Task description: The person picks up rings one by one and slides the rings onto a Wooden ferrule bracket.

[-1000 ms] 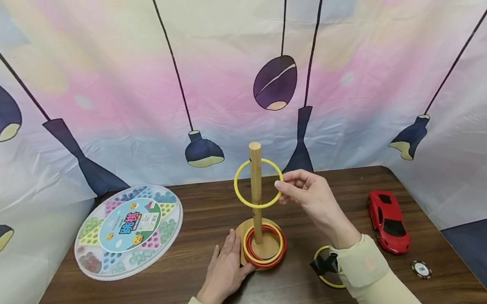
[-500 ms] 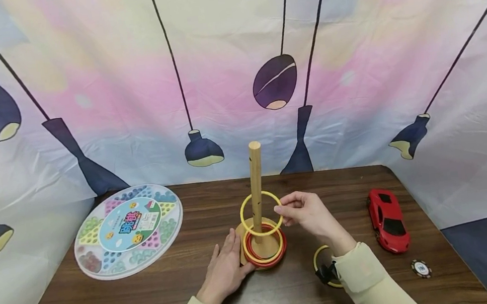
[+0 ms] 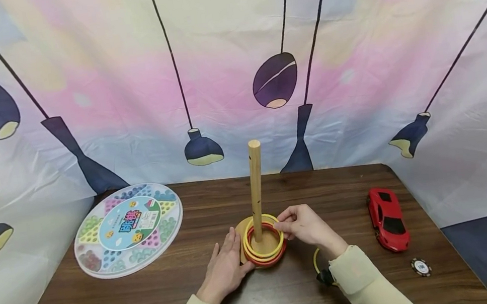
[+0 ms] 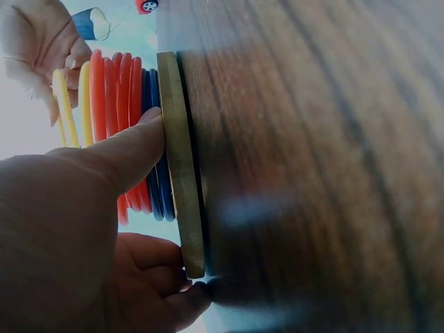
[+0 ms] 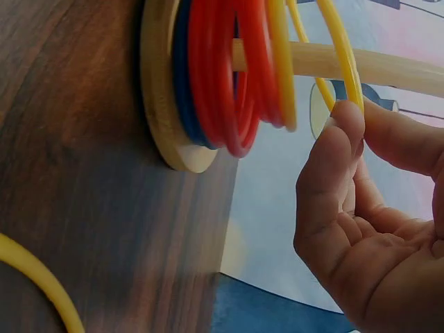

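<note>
The wooden ring toss stand (image 3: 257, 186) stands upright on the table, its round base (image 5: 158, 90) under a stack of plastic rings. Blue rings (image 4: 154, 180) lie lowest, red rings (image 5: 208, 76) over them, then a yellow ring (image 5: 281, 62). My left hand (image 3: 225, 271) holds the base at its left side, thumb at the front edge and fingers along the other side. Between thumb and fingertips my right hand (image 3: 306, 228) pinches another yellow ring (image 5: 343, 48). That ring encircles the peg low down, tilted and slightly above the stack.
One more yellow ring (image 5: 41, 277) lies on the table, partly behind my right wrist. A red toy car (image 3: 389, 220) and a poker chip (image 3: 421, 267) are at the right. The round Chinese checkers box (image 3: 85, 237) sits at the left, before a patterned curtain (image 3: 221, 48).
My right hand has lowered the pinched yellow ring along the peg, from near its top to just over the stacked rings. My left hand has stayed at the base.
</note>
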The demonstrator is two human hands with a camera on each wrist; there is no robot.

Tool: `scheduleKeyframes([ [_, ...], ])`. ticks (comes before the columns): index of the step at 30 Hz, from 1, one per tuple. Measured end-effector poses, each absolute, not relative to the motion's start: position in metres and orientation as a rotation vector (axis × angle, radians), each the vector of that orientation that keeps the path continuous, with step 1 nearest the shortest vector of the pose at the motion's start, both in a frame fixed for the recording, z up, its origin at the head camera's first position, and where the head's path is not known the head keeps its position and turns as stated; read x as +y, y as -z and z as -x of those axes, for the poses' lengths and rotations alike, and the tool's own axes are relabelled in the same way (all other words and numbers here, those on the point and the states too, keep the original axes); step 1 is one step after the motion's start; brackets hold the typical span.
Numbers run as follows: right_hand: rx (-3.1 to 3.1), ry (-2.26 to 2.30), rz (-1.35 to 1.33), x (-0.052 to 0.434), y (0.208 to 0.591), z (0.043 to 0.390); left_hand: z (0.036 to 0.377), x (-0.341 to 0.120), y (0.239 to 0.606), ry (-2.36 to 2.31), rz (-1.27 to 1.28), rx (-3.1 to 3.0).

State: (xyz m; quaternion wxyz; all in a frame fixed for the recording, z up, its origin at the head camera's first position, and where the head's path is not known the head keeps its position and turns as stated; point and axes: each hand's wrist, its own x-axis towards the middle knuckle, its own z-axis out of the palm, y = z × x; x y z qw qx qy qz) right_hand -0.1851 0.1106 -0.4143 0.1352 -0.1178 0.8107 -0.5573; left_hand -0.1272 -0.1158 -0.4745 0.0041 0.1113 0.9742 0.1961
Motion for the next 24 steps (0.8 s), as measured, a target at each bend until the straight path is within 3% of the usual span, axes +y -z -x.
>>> scheduleKeyframes([
  [24, 2.382, 1.525, 0.236, 0.110, 0.430, 0.189, 0.127, -0.115, 0.473, -0.623, -0.323, 3.031],
])
